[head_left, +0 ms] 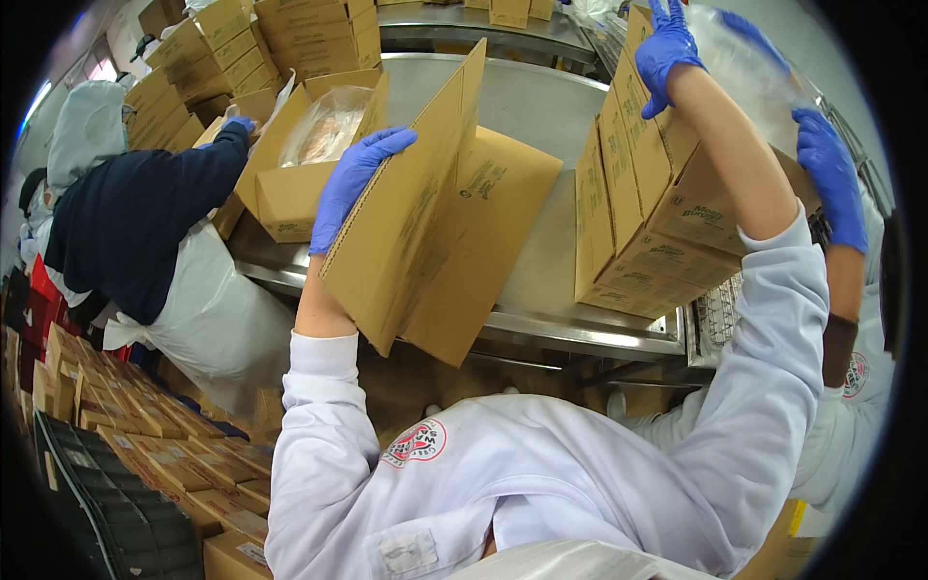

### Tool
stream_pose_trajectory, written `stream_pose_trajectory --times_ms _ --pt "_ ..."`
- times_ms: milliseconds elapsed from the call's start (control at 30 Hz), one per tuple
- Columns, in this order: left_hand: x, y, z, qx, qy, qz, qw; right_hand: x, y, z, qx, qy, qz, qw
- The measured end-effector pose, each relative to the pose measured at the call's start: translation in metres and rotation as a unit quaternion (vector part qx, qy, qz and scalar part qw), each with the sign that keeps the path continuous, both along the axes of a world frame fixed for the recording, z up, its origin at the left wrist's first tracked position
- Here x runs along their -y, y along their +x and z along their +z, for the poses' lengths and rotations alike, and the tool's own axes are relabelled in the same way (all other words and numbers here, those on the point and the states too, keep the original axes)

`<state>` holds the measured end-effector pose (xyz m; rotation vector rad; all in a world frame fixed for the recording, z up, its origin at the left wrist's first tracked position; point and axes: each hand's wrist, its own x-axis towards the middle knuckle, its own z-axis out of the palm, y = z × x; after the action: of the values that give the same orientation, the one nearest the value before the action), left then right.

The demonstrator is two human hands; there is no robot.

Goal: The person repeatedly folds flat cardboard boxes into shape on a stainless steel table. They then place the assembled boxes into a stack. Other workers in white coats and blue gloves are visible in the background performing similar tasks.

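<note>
My left hand [360, 184], in a blue glove, grips the left panel of a partly opened cardboard box [464, 242]. The box stands tilted over the metal table [553, 106], its panels spread apart. My right hand [669, 56], also gloved in blue, reaches far forward with fingers apart, above a stack of closed cardboard boxes [648, 213]. Just right of that hand is a clear plastic bag [744, 77], in front of a co-worker's blue-gloved hand [833, 179].
On the left, a person in a dark top [145, 213] works beside an open box [333, 135] with a clear-wrapped product inside. Stacked boxes [314, 43] rise behind. More cartons [193, 464] lie at lower left, next to a black rack [111, 503]. A wire basket [717, 314] sits at right.
</note>
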<state>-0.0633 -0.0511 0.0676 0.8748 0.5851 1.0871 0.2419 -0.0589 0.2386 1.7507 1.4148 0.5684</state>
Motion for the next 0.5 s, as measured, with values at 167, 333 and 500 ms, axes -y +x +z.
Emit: stream_pose_trajectory --times_ms 167,333,500 --pt "0.002 -0.004 0.001 0.005 -0.019 -0.001 1.000 -0.028 -0.095 -0.080 -0.299 0.241 0.480 0.789" --pt "0.012 0.003 -0.032 0.062 0.199 0.083 0.974 -0.044 -0.167 -0.167 -0.600 0.089 0.485 0.631" --pt "-0.035 -0.014 -0.033 -0.034 0.250 0.109 0.961 -0.044 -0.153 -0.192 -0.644 0.207 0.498 0.542"
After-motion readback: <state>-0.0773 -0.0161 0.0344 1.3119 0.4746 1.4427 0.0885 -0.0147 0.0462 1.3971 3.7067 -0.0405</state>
